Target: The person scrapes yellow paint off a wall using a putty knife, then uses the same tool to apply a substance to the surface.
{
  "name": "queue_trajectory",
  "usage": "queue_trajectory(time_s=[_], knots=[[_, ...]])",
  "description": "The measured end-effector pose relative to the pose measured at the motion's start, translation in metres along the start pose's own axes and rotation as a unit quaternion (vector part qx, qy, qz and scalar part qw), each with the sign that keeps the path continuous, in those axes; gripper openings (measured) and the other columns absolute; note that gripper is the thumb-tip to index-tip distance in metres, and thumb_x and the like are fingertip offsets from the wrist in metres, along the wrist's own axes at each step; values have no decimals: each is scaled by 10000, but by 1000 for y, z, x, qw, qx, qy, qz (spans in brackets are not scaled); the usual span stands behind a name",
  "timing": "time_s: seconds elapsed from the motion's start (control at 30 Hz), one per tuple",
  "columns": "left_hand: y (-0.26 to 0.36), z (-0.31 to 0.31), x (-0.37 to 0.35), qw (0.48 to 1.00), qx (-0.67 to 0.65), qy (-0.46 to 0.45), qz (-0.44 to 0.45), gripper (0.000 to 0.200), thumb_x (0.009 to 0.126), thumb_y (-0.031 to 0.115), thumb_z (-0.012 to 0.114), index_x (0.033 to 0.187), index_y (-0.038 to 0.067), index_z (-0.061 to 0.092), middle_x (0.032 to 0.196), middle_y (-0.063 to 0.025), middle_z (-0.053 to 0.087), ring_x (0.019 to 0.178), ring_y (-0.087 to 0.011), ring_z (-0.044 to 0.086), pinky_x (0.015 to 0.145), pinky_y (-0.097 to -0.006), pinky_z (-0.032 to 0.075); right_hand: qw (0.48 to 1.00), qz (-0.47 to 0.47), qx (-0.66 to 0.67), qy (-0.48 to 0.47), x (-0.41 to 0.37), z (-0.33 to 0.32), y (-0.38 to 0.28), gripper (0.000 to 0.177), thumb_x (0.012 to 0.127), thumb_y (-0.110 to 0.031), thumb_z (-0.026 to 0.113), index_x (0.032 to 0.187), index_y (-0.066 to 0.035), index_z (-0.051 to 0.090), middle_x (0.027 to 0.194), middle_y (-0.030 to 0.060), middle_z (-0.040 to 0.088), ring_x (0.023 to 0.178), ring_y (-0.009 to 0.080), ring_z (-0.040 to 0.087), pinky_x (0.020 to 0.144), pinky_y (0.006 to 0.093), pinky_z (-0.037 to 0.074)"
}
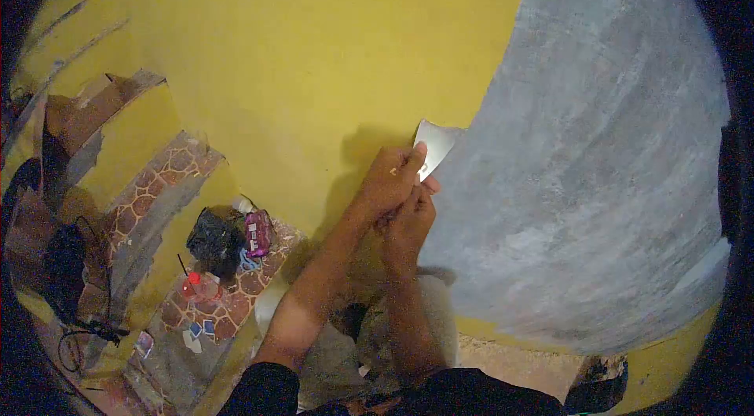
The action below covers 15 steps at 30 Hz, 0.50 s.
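Dark sleeves (271,392) sit at the near edge, and two bare arms reach up from them to the wall. The left hand (390,179) is the higher one. Its fingers are closed tight around the scraper (434,144), with the thumb pressed on the flat metal blade. The right hand (408,229) is just under it, touching the left hand, and its fingers also curl shut on the low part of the scraper. The handle is hidden inside the two hands.

The scraper blade sticks up and to the right. It lies flat on the wall, right where the yellow wall (314,47) meets the big grey patch (597,165). The grey patch fills the right side and looks rough and streaky.

Far down on the left are steps (169,173) with a stone pattern. On one step lie a black bag (212,242) and a pink pouch (258,232), just beside each other. A bottle with a red cap (196,284) stands near them. Black cables (75,279) hang at the far left.
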<state>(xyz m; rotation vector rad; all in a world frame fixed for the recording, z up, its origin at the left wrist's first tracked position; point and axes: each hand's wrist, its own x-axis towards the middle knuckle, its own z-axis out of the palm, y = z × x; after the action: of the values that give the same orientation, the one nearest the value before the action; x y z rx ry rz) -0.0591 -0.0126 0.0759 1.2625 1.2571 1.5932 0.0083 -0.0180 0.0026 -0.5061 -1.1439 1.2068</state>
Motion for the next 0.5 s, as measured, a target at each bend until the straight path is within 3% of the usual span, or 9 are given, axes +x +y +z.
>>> queue_trajectory(time_s=[0.13, 0.23, 0.4, 0.5], knots=[[1, 15, -18, 999, 6, 43, -11, 536, 1086, 431, 463, 929, -45, 652, 783, -137, 744, 678, -179, 703, 640, -320, 557, 995, 40, -93, 12, 0, -23, -20, 353, 1103, -344, 482, 1064, -15, 603, 770, 3, 599, 558, 67, 524, 457, 247, 409], [-17, 21, -7, 996, -92, -19, 12, 543, 1089, 434, 455, 896, -28, 663, 764, -130, 741, 656, -171, 696, 618, -321, 556, 991, 51, -126, 17, 1, -31, -21, 360, 1109, -333, 463, 1044, -14, 618, 714, 2, 579, 520, 71, 511, 443, 249, 401], [1, 16, -12, 999, 46, 14, -18, 544, 1076, 443, 488, 850, -20, 664, 719, -115, 719, 622, -162, 686, 576, -329, 548, 989, 12, -148, -4, -3, -31, -18, 344, 1113, -290, 452, 1048, -7, 636, 710, 6, 593, 514, 77, 520, 447, 252, 409], [13, 19, -13, 990, 123, 74, 13, 559, 1066, 458, 506, 832, -20, 675, 679, -95, 689, 610, -139, 654, 569, -331, 523, 993, 103, -55, 6, -4, -11, -46, 346, 1113, -281, 450, 1030, -1, 635, 720, 4, 604, 516, 72, 519, 447, 248, 410]])
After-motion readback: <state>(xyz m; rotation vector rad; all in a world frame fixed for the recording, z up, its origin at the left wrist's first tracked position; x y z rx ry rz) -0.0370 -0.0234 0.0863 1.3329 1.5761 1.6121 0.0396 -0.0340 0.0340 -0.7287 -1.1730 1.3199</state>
